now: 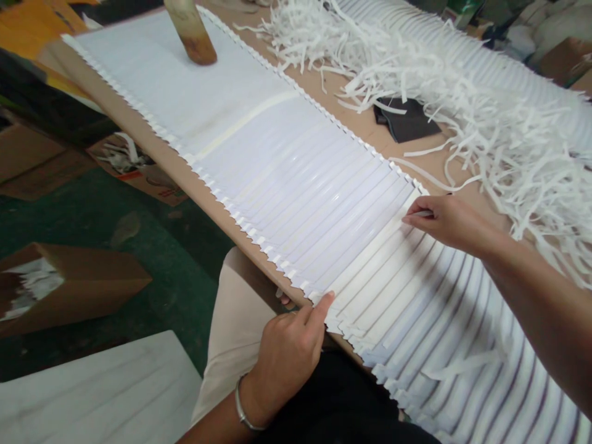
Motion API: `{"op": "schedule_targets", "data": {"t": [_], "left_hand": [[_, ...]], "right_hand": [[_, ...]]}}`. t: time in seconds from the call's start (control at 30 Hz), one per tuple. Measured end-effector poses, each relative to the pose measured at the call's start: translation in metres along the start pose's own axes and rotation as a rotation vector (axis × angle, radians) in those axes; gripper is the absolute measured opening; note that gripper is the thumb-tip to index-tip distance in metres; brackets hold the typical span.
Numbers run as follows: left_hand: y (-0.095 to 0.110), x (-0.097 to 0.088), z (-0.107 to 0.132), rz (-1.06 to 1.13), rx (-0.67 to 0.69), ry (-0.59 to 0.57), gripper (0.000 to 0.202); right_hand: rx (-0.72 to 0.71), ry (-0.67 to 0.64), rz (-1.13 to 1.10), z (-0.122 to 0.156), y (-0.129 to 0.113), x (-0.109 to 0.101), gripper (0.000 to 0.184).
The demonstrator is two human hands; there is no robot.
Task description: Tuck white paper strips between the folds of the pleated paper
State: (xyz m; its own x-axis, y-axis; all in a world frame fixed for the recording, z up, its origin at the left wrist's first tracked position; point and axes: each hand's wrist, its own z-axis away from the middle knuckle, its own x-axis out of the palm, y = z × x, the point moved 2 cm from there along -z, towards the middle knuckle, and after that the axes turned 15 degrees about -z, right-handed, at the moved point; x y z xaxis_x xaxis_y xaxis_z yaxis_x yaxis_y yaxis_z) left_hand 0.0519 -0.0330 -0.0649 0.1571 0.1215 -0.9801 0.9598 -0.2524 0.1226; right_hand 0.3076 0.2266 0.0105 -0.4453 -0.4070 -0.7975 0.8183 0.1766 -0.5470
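Observation:
Overlapping white strips (319, 185) lie side by side across the work table, with jagged cut ends along both long edges. My left hand (291, 345) is at the near edge, its index finger stretched out and touching the end of a cream-white strip (370, 262). Its other fingers are curled or hidden. At the far end of that strip is my right hand (439, 223), thumb and fingers pinched together. Something thin and pale shows between them, too small to name. Closer to me, the strips (444, 345) look rounded, with dark gaps, and a loose white strip (467, 365) lies over them.
A bottle (192, 34) with brown residue stands on the white sheet at the far left. Tangled white paper strips (462, 117) heap along the table's far side, beside a black cloth-like piece (409, 120). Cardboard boxes (87, 287) with white scraps stand on the green floor.

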Motion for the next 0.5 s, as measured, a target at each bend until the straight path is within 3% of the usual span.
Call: {"op": "schedule_targets", "data": {"t": [0.5], "left_hand": [[-0.004,-0.001,0.0,0.061,-0.03,0.024,0.046]], "right_hand": [[-0.002,0.015,0.077,-0.011,-0.003,0.013,0.015]]}}
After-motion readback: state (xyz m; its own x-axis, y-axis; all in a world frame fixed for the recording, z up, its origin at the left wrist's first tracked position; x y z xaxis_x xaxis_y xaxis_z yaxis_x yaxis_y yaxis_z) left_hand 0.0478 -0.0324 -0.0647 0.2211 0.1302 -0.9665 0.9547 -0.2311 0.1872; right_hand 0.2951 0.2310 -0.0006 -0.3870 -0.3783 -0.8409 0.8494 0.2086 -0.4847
